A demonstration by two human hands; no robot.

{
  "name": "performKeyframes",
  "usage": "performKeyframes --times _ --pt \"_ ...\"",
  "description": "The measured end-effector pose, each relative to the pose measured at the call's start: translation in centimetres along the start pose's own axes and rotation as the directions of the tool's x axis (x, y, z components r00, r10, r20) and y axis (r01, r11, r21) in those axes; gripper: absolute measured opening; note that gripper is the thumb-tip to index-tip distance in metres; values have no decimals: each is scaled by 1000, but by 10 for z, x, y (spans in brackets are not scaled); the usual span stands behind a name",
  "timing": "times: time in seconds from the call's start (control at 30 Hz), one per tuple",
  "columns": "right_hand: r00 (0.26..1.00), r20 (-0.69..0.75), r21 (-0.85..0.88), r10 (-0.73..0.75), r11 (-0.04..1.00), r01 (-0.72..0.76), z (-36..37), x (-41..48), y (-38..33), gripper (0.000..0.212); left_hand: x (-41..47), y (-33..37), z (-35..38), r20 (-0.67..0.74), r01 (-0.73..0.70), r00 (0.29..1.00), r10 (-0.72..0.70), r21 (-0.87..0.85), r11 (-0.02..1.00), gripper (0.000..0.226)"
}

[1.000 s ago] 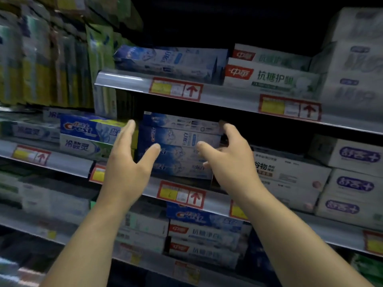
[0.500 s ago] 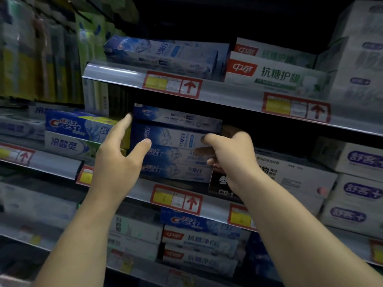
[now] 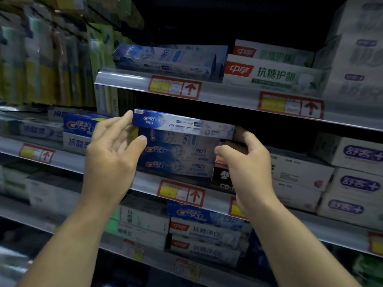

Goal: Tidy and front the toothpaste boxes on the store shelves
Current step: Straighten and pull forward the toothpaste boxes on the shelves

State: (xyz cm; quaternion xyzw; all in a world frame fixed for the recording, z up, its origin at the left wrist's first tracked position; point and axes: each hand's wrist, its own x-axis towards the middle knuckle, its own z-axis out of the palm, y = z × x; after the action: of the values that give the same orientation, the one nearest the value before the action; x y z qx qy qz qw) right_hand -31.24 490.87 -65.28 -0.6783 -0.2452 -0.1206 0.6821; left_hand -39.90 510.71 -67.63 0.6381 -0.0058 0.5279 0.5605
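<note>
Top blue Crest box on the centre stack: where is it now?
Head view, centre: the top blue-and-white Crest toothpaste box lies tilted atop the Crest stack on the middle shelf, left hand touching its left end, right hand at its right.

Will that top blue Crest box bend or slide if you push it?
Probably stiff: the long blue-and-white Crest cardboard box looks straight though held at its ends by the left hand and right hand. Likely slippery: its face looks glossy, like the stacked Crest boxes beneath. Flat sides, so it shouldn't roll.
</note>
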Motion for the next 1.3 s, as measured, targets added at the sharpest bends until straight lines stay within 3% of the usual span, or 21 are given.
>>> performKeyframes --times 0.07,0.23,0.37,0.57,0.73,0.97,1.17,1.3 --pt "999 -38 -2 -26 1000 26 -8 -10 -3 47 -10 11 0 0 -7 1000 7 4 1000 47" --pt "993 -85 32 -80 996 83 -47 -43 -9 39 -47 33 13 -3 15 1000 -15 -105 994 35" --pt "990 -140 52 -27 998 34 -84 -74 -4 34 -81 33 29 -59 91 993 -102 -168 982 17" --pt "956 -280 -17 89 995 -98 -145 -117 36 12 -134 16 57 31 296 953 -301 -292 909 14" --pt "891 -417 -68 183 971 -231 -189 -140 84 8 -167 -6 87 195 440 893 -407 -177 880 10" --pt "841 -380 -180 384 862 -475 -240 -160 111 19 -212 -20 114 340 513 779 -526 137 848 25" --pt "785 -401 -249 472 769 -589 -266 -172 132 19 -244 -41 126 364 607 628 -688 325 725 27" --pt "759 -384 -259 526 728 -635 -273 -172 139 21 -250 -53 133 354 678 546 -759 346 649 27"
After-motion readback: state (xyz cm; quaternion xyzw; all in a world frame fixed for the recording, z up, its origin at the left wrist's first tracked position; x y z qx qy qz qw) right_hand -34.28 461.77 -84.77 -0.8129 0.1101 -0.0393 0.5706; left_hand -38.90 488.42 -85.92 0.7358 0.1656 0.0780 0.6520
